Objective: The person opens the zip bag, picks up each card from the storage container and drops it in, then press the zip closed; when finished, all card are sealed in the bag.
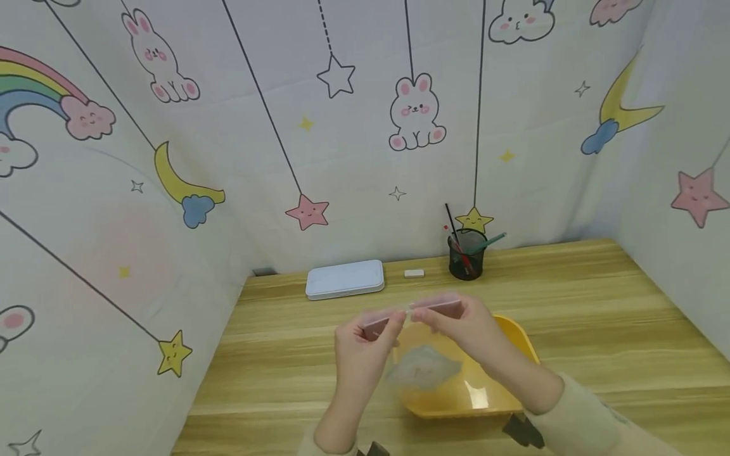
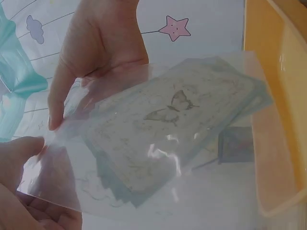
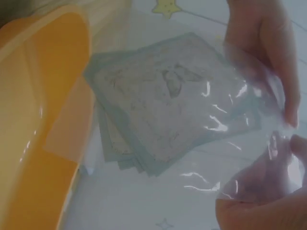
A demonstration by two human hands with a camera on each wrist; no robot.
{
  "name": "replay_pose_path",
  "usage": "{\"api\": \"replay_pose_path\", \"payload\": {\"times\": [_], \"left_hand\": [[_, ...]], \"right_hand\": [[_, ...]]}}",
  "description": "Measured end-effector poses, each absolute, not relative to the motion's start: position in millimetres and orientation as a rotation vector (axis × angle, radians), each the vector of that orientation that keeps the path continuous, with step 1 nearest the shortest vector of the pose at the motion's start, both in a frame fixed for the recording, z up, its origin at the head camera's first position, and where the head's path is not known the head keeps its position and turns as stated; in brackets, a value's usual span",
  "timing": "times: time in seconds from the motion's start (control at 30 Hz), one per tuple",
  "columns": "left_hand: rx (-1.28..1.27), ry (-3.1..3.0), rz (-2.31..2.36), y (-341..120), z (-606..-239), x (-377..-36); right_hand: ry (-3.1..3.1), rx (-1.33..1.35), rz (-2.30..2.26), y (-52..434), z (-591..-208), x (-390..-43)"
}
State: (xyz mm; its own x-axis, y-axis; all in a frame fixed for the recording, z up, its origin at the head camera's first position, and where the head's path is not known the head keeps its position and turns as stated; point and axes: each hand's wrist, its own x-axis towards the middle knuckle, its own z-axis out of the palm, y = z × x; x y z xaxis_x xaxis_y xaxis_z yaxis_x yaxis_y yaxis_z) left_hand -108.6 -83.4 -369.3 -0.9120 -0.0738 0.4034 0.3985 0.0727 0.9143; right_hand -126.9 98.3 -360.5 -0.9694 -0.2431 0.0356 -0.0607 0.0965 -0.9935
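Clear plastic bag (image 1: 424, 367) of butterfly cards (image 2: 168, 139) hangs above the yellow tray (image 1: 516, 342), our left hand (image 1: 362, 345) and right hand (image 1: 464, 326) pinching its top edge, which we judge needs parting next.

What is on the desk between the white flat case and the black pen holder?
In the head view, a small white eraser lies between the white case and the pen holder.
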Motion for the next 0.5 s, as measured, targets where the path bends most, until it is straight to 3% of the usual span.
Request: {"api": "replay_pose_path", "payload": {"times": [0.2,0.5], "left_hand": [[-0.405,-1.982,-1.856,-77,-351,-100],[-0.455,-1.975,-1.897,-80,-375,-113]], "right_hand": [[2.267,-0.300,-2.004,97,-358,-126],[2.284,-0.240,-2.029,92,-362,-125]]}}
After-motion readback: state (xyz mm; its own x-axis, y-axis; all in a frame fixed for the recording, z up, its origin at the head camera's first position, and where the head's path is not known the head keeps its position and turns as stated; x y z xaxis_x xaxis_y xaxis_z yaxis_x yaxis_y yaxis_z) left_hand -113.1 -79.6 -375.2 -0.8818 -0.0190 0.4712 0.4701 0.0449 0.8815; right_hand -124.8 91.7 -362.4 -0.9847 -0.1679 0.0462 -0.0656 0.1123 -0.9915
